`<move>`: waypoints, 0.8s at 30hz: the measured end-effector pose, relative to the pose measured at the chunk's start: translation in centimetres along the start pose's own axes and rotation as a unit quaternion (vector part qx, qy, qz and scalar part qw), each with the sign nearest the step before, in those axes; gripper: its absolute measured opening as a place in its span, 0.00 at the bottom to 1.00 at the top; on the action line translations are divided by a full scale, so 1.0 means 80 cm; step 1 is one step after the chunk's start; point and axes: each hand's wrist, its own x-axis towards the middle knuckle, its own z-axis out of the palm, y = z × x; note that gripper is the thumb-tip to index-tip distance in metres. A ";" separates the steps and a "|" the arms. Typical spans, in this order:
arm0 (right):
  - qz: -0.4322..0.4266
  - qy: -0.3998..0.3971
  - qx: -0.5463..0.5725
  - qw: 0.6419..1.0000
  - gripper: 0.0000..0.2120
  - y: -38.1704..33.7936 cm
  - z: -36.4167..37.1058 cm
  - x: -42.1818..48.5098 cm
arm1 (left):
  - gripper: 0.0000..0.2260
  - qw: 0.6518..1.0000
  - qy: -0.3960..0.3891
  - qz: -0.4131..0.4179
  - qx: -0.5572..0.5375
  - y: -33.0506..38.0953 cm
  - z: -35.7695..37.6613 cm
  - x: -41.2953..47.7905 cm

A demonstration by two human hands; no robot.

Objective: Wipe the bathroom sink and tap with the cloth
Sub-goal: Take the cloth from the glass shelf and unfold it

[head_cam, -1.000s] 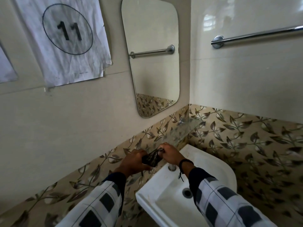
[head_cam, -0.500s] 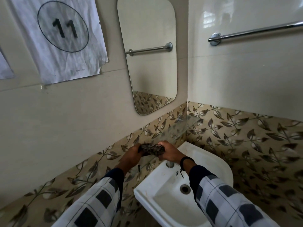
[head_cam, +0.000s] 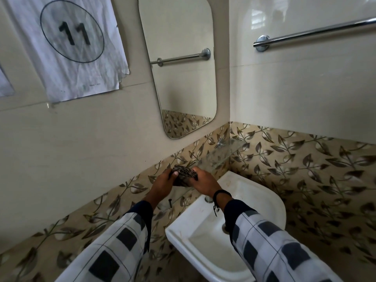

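The left hand (head_cam: 162,185) and right hand (head_cam: 205,185) had lifted the cloth (head_cam: 184,176) higher above the tap (head_cam: 208,199), each gripping one end, behind the sink (head_cam: 264,200), so wiping probably hadn't started.

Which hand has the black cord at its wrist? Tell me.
The right hand, above the sink, wears the black cord; the left hand has a bare wrist. Both grip the cloth.

Dim, even light, with a pale glare on the glossy wall tile (head_cam: 258,19) and edges bowed by the wide lens.
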 end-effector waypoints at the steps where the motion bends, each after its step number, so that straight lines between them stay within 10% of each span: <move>1: 0.001 0.004 0.003 1.000 0.10 0.000 0.001 -0.001 | 0.14 1.000 0.003 -0.001 -0.006 -0.001 0.002 0.000; 10: 0.015 -0.030 0.052 0.998 0.11 0.009 0.000 -0.021 | 0.24 0.999 -0.034 0.004 -0.011 0.003 0.002 -0.013; 20: 0.045 -0.049 0.141 0.988 0.22 0.015 -0.005 -0.023 | 0.06 0.990 -0.019 -0.060 -0.125 0.017 0.011 -0.022; 24: 0.049 -0.058 0.171 0.982 0.10 0.016 -0.006 -0.027 | 0.09 0.983 -0.023 -0.075 -0.166 0.029 0.016 -0.032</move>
